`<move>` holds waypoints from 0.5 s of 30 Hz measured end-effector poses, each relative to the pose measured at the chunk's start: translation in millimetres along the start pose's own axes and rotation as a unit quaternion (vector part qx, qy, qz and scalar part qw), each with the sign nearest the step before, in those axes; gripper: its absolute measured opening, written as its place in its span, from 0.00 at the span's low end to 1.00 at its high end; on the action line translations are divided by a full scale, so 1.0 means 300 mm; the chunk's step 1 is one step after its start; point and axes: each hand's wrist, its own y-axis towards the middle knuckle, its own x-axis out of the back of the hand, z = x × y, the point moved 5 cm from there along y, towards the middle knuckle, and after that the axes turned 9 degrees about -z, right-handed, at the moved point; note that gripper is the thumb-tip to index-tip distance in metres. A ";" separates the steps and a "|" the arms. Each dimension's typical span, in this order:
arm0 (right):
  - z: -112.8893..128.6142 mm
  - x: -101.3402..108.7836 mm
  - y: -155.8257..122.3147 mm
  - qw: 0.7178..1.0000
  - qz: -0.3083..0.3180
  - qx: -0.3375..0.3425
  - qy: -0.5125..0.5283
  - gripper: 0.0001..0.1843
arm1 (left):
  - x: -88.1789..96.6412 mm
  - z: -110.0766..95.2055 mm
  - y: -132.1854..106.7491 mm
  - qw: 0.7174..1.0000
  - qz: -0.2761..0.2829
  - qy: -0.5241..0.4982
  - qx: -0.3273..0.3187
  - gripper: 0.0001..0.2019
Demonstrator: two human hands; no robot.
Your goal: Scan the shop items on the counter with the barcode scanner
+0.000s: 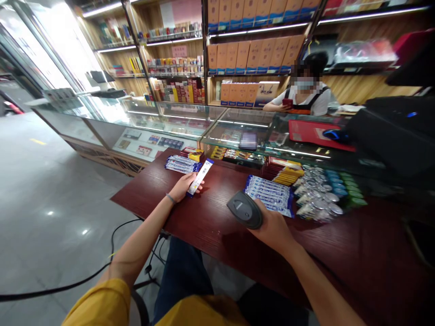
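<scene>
My left hand [186,186] grips a long, narrow white-and-blue packet [201,177], tilted above the table, a barcode-like patch on its upward face. Its contents cannot be made out. My right hand [273,225] is wrapped round a dark grey barcode scanner [245,209], whose head points left towards the packet, with a gap between them. Similar packets [183,164] lie in a pile just beyond my left hand. A larger row of blue-and-white packets [268,192] lies beyond my right hand, partly hidden by the scanner and hand.
The dark red table [200,226] abuts a glass display counter [234,122]. Yellow-and-red packs [283,172] and clear-topped containers [317,192] stand at the right, near a black monitor [390,136]. A masked person [311,97] holds a phone behind the counter. Black cables [113,244] hang at the left.
</scene>
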 end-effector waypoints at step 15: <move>-0.081 0.087 0.008 0.987 -0.120 -0.084 0.066 0.23 | -0.055 -0.036 -0.001 0.998 0.062 -0.023 0.011 0.23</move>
